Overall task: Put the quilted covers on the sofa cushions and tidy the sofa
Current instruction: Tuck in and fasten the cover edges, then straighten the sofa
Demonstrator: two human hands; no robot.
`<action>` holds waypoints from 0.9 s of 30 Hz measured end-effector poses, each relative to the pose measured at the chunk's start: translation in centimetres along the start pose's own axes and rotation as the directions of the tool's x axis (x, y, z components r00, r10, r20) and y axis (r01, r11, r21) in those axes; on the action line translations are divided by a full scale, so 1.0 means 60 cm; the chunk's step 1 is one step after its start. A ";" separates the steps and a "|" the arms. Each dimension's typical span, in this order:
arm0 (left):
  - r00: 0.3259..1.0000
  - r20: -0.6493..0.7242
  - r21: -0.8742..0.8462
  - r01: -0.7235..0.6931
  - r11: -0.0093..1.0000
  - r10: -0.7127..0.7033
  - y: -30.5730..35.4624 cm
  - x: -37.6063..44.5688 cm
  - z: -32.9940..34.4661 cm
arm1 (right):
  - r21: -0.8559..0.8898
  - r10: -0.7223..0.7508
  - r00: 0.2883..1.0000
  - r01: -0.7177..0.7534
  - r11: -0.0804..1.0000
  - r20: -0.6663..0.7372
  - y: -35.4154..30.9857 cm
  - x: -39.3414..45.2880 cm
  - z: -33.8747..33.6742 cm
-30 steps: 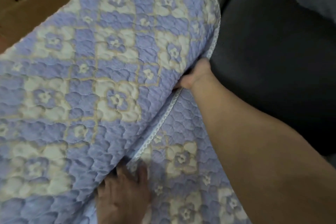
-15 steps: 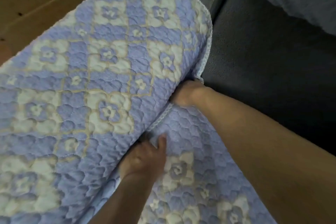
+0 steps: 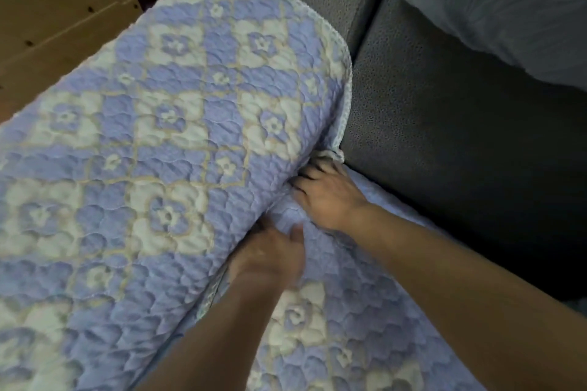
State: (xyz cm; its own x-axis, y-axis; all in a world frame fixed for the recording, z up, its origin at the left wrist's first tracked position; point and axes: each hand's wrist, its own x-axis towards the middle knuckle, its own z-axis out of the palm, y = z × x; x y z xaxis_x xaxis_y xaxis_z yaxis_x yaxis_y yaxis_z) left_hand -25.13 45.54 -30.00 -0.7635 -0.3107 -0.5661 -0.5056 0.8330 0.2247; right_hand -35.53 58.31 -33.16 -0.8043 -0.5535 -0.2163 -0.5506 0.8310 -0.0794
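Dark sofa seat (image 3: 460,136) carries the quilted cover (image 3: 165,149), draped over the back cushion and seat. Both hands work the crease: right hand (image 3: 330,197) fingers pressing in, left hand (image 3: 270,255) blurred, grip unclear. Judged step: tucking; next, push the fold deeper along the crease.

We see a lilac and cream quilted cloth cover (image 3: 165,143), puffy and matt, stitched in flower and diamond shapes, with a pale woven trim along its edge. Beside it the dark grey sofa seat (image 3: 451,136) looks like pebbled leather with a faint sheen. A pale blue-white cloth pillow (image 3: 502,0) shows soft creases. The brown wooden panel (image 3: 57,6) is smooth and matt.
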 end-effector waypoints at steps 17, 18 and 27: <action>0.968 -0.120 0.197 -0.196 0.961 0.222 -0.071 -0.048 0.046 | -0.046 0.359 0.933 -0.358 0.933 0.017 -0.028 0.076 0.040; 0.970 -0.153 0.167 -0.163 0.972 0.189 -0.062 -0.038 0.034 | -0.098 0.329 0.938 -0.319 0.943 0.108 -0.022 0.096 0.041; 0.982 0.187 -0.510 0.123 0.851 -0.029 -0.001 0.066 0.026 | -0.059 0.124 0.914 -0.109 0.992 0.387 0.020 0.112 -0.017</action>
State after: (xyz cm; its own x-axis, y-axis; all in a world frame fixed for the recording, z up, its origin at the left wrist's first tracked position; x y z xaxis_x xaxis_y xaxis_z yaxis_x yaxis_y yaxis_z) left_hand -27.52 44.98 -33.49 -0.6597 -0.2434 -0.7111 -0.7290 0.4373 0.5266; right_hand -41.80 55.52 -33.69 -0.7162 -0.3814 -0.5845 -0.4715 0.8819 0.0022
